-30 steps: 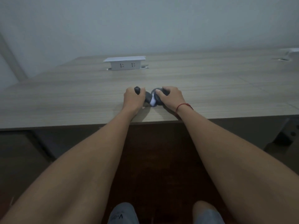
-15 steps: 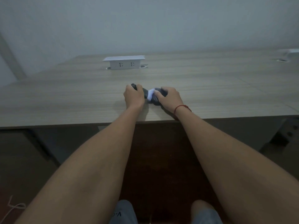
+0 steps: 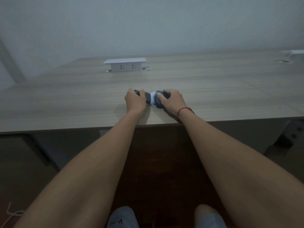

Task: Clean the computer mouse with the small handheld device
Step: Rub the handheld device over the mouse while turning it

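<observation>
My left hand (image 3: pixel 134 101) is closed around a small dark handheld device (image 3: pixel 146 98) whose white tip (image 3: pixel 153 99) points to the right. The tip presses against a dark computer mouse (image 3: pixel 159 100) that my right hand (image 3: pixel 172 100) holds down on the wooden desk (image 3: pixel 213 89). Both hands rest near the desk's front edge, almost touching each other. My fingers cover most of the mouse and the device's rear part. A red string sits on my right wrist.
A white pop-up socket box (image 3: pixel 125 64) stands on the desk behind the hands. Another white fitting (image 3: pixel 296 53) sits at the far right edge. The wall rises behind the desk. My knees (image 3: pixel 122 218) show under the front edge.
The device's white tip has slid a little along the mouse between my hands. Both hands stay in the same spot on the desk, with only small shifts.
</observation>
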Demonstrator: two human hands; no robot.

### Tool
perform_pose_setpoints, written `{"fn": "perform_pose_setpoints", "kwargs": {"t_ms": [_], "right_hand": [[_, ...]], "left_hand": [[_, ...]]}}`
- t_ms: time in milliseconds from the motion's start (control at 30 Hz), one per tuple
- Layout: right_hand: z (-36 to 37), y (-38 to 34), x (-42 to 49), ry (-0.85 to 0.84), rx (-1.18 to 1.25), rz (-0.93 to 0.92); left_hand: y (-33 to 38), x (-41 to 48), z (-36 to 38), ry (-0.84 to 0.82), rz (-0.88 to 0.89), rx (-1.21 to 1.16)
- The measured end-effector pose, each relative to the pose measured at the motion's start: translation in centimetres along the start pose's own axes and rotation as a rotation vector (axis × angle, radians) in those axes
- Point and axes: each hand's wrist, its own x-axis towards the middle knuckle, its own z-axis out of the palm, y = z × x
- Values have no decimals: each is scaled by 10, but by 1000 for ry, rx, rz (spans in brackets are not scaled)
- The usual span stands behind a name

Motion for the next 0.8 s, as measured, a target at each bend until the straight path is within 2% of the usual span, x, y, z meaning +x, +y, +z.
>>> {"fn": "perform_pose_setpoints", "kwargs": {"t_ms": [100,333,533,700,800], "right_hand": [[0,0,-1,-8,-5,-14],[-1,1,0,15,2,-2],[0,1,0,4,-15,8],[3,3,1,6,-87,-13],[3,2,-3,-4,-160,-33]], "left_hand": [[6,-1,5,33,-19,-9],[-3,0,-6,-156,153,26],[-4,-1,-9,-241,30,-114],[-7,5,-9,-108,-18,-214],[-6,6,-10,-51,29,-129]]}}
